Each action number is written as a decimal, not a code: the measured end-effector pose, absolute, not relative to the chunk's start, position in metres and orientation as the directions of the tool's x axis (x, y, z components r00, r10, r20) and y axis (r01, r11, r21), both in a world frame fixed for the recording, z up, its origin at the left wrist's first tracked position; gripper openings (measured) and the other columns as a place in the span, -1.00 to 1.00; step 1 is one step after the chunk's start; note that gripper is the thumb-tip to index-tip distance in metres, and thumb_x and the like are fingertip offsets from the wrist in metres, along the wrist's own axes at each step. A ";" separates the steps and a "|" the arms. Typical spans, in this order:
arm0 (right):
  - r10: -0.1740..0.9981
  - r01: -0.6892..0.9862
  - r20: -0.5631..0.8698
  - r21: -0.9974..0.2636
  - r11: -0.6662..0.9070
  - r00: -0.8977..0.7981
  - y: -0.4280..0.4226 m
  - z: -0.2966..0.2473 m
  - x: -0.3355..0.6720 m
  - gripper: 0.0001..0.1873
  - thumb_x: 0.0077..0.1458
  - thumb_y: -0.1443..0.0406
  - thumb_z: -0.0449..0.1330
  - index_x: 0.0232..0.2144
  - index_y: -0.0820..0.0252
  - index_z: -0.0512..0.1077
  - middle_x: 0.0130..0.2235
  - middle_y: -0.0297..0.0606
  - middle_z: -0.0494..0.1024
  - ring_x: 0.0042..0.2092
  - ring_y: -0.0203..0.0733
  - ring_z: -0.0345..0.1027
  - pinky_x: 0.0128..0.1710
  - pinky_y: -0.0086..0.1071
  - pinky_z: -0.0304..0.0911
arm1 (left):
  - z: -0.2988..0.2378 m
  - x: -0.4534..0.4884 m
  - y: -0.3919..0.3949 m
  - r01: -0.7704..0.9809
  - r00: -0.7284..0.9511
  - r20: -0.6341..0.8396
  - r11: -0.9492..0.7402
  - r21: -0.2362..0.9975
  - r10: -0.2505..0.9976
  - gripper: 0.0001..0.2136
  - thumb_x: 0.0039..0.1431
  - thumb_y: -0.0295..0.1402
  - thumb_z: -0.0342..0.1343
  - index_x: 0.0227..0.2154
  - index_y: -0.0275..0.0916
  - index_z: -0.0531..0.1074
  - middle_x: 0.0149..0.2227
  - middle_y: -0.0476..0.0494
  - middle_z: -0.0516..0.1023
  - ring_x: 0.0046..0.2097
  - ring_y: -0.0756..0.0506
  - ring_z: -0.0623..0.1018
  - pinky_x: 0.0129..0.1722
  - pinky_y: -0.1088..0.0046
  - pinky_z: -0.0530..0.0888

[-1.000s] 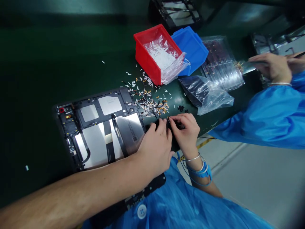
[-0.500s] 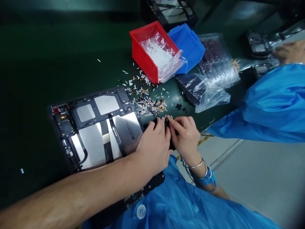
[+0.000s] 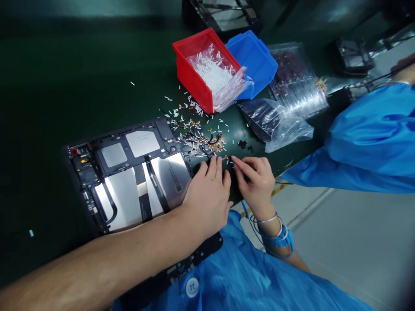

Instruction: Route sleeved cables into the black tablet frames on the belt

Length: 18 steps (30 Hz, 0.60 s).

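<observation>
An opened tablet (image 3: 129, 172) with silver battery cells and black flex cables lies on the dark green bench. My left hand (image 3: 207, 194) rests on its right end, fingers curled down and pressed together over the edge. My right hand (image 3: 256, 181), with a blue wrist strap and a bangle, pinches a tiny gold-tipped part at its fingertips, right beside the left fingertips. Just beyond both hands lies a scattered heap of small cables and connectors (image 3: 201, 140).
A red bin (image 3: 191, 71) with a bag of white pieces and a blue bin (image 3: 256, 56) stand behind the heap. Clear plastic bags (image 3: 279, 123) and trays lie to the right. A co-worker's blue sleeve (image 3: 366, 138) fills the right side.
Both my hands stayed on the tablet's right end with small finger shifts. The co-worker's hand has pulled back almost out of view. The view shifted slightly.
</observation>
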State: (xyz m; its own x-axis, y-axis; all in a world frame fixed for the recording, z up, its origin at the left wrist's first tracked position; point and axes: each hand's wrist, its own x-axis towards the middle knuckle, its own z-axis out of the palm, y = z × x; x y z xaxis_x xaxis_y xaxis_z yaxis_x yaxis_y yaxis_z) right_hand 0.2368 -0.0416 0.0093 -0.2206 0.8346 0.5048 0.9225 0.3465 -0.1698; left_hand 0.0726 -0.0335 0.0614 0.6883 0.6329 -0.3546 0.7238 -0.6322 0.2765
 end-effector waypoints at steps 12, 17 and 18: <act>0.861 0.931 0.462 -0.171 0.321 -0.212 -0.046 0.011 0.234 -0.80 0.13 0.41 0.14 -0.23 0.16 0.54 -0.36 -0.23 0.51 -0.32 -0.21 0.30 -0.39 -0.33 0.28 | 0.060 0.072 -0.036 0.706 0.704 -0.319 -0.674 0.219 0.634 -0.41 0.28 -0.15 -0.14 0.24 -0.50 0.13 0.30 -0.54 0.06 0.29 -0.39 0.16 0.14 0.08 0.23; 0.858 0.892 0.508 -0.354 0.282 -0.069 -0.043 0.019 0.242 -0.90 0.10 0.40 0.19 -0.36 0.15 0.51 -0.37 -0.28 0.55 -0.31 -0.24 0.38 -0.33 -0.34 0.33 | 0.061 0.072 -0.035 0.714 0.692 -0.347 -0.671 0.200 0.633 -0.41 0.29 -0.18 -0.16 0.23 -0.56 0.12 0.30 -0.56 0.04 0.30 -0.38 0.13 0.14 0.09 0.22; 0.860 0.893 0.505 -0.352 0.281 -0.072 -0.043 0.021 0.243 -0.91 0.09 0.40 0.20 -0.38 0.16 0.51 -0.37 -0.27 0.55 -0.31 -0.24 0.38 -0.36 -0.34 0.32 | 0.061 0.072 -0.035 0.716 0.690 -0.348 -0.669 0.199 0.635 -0.40 0.29 -0.17 -0.16 0.23 -0.56 0.13 0.30 -0.56 0.03 0.30 -0.38 0.13 0.14 0.09 0.22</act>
